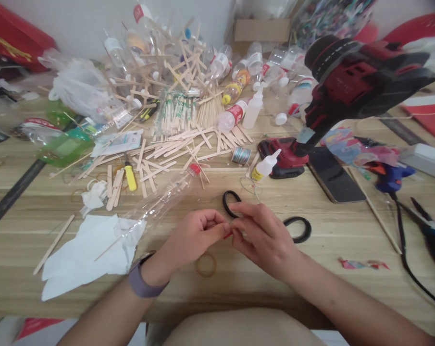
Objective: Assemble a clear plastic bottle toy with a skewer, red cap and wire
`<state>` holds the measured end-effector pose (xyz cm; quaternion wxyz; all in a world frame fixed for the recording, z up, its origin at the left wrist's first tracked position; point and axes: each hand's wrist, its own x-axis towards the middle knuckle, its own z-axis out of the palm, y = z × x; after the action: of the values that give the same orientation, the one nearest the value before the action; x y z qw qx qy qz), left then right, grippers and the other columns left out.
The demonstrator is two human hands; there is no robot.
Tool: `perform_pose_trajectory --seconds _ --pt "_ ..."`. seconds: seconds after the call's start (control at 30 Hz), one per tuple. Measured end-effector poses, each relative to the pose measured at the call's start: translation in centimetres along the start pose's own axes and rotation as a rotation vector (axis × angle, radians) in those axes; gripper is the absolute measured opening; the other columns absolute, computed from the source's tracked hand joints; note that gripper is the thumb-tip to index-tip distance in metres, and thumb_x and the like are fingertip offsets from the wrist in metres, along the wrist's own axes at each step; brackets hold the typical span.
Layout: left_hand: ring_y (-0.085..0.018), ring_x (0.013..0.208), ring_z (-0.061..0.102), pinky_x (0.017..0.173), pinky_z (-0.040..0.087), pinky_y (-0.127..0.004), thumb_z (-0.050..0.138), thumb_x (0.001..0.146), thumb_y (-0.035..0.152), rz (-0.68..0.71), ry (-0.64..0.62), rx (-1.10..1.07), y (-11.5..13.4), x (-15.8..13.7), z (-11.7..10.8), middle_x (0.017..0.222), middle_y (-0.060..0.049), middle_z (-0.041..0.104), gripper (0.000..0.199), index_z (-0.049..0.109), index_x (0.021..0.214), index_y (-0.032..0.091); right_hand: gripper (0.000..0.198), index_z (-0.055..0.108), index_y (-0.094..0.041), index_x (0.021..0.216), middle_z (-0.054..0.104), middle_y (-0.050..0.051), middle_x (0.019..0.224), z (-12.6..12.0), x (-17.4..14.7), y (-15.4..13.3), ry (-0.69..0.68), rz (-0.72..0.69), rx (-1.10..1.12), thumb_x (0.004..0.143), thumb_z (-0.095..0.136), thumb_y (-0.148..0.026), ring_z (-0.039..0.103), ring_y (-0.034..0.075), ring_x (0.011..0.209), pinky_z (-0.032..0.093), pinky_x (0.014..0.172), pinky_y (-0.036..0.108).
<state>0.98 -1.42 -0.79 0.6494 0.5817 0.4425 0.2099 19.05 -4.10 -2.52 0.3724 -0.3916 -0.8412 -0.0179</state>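
Note:
My left hand [197, 235] and my right hand [262, 238] meet fingertip to fingertip above the table. Between them they pinch a small red piece [228, 235], mostly covered by the fingers, so its kind is unclear. Scissors with black handles [302, 231] lie behind my right hand, which hides their middle. Below the fingers a tan rubber band [205, 265] rests on the wood. To the left lie a clear plastic bottle [163, 194] with a red cap and a white paper sheet [82, 264]. A twisted colourful wrapper [364, 264] lies at right.
Wooden craft sticks [167, 149] and plastic bottles [235, 86] crowd the back. A red cordless drill [354, 77] stands on its battery at right, beside a phone [335, 175]. Glue bottles [266, 166], a thread spool [241, 154] and a yellow-handled screwdriver [130, 178] lie nearer.

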Motion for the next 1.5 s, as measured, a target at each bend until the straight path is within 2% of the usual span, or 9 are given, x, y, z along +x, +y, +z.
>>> perform_pose_trajectory --seconds 0.13,0.3,0.43,0.57,0.67,0.8,1.0,1.27,1.5 --pt "-0.013 0.069 0.059 0.063 0.043 -0.024 0.054 0.088 0.034 0.051 0.007 0.156 0.0 -0.3 0.0 0.075 0.000 0.066 0.021 0.064 0.081 0.017 0.013 0.056 -0.020 0.086 0.069 0.007 0.087 0.0 0.1 0.2 -0.042 -0.016 0.074 0.085 0.053 -0.007 0.065 0.017 0.075 0.053 0.068 0.030" --pt "-0.017 0.069 0.063 0.061 0.039 -0.027 0.047 0.094 0.025 0.288 0.242 0.747 -0.3 -1.2 0.9 0.079 -0.002 0.072 0.019 0.065 0.092 0.018 0.015 0.056 -0.020 0.076 0.064 0.003 0.079 0.4 0.1 0.1 -0.093 0.331 0.365 0.078 0.053 -0.006 0.055 0.010 0.057 0.045 0.050 0.021" --pt "-0.017 0.072 0.065 0.063 0.039 -0.028 0.042 0.096 0.021 0.461 0.305 0.909 -0.6 -1.6 1.3 0.086 -0.004 0.074 0.023 0.065 0.098 0.018 0.015 0.055 -0.020 0.069 0.062 0.000 0.072 0.2 0.5 -0.2 -0.133 0.483 0.487 0.077 0.052 -0.007 0.049 0.007 0.049 0.041 0.045 0.018" --pt "-0.013 0.059 0.057 0.057 0.035 -0.026 0.048 0.092 0.024 0.345 0.275 0.761 -0.4 -1.4 1.2 0.067 0.001 0.066 0.018 0.065 0.091 0.018 0.014 0.055 -0.020 0.071 0.062 0.001 0.074 0.2 0.6 -0.1 -0.139 0.462 0.477 0.079 0.053 -0.009 0.051 0.008 0.052 0.043 0.046 0.019" --pt "-0.010 0.053 0.047 0.052 0.031 -0.024 0.051 0.088 0.027 0.129 0.192 0.449 0.0 -1.1 0.8 0.057 0.006 0.053 0.016 0.064 0.083 0.019 0.013 0.055 -0.020 0.077 0.063 0.005 0.086 0.4 0.4 0.1 -0.104 0.356 0.406 0.080 0.053 -0.008 0.057 0.010 0.059 0.048 0.052 0.021" --pt "-0.009 0.057 0.043 0.054 0.032 -0.021 0.053 0.083 0.027 -0.024 0.063 0.040 0.4 -0.4 0.6 0.062 0.006 0.051 0.016 0.059 0.072 0.018 0.013 0.053 -0.021 0.082 0.061 0.007 0.092 0.5 0.1 0.3 -0.061 0.240 0.311 0.082 0.052 -0.008 0.063 0.015 0.075 0.052 0.059 0.026" --pt "-0.006 0.040 0.021 0.040 0.014 -0.022 0.058 0.081 0.040 -0.193 0.026 -0.265 0.3 -0.2 0.7 0.043 0.011 0.032 0.025 0.055 0.068 0.019 0.011 0.057 -0.021 0.089 0.064 0.007 0.093 0.4 0.0 0.1 -0.016 0.204 0.266 0.086 0.055 -0.011 0.065 0.016 0.077 0.055 0.064 0.027" --pt "-0.005 0.040 0.024 0.039 0.015 -0.021 0.060 0.082 0.039 -0.208 0.025 -0.337 -0.2 -0.1 0.5 0.044 0.010 0.034 0.024 0.056 0.071 0.018 0.016 0.061 -0.023 0.102 0.067 0.006 0.092 0.2 -0.2 0.1 0.001 0.120 0.232 0.089 0.058 -0.014 0.066 0.017 0.083 0.056 0.071 0.031" --pt "-0.005 0.042 0.027 0.040 0.017 -0.021 0.061 0.082 0.040 -0.168 0.045 -0.252 0.2 -0.4 0.9 0.052 0.009 0.041 0.024 0.059 0.076 0.016 0.013 0.056 -0.022 0.092 0.063 0.006 0.090 0.0 0.1 -0.1 -0.036 0.162 0.294 0.088 0.053 -0.010 0.063 0.017 0.083 0.053 0.071 0.030"
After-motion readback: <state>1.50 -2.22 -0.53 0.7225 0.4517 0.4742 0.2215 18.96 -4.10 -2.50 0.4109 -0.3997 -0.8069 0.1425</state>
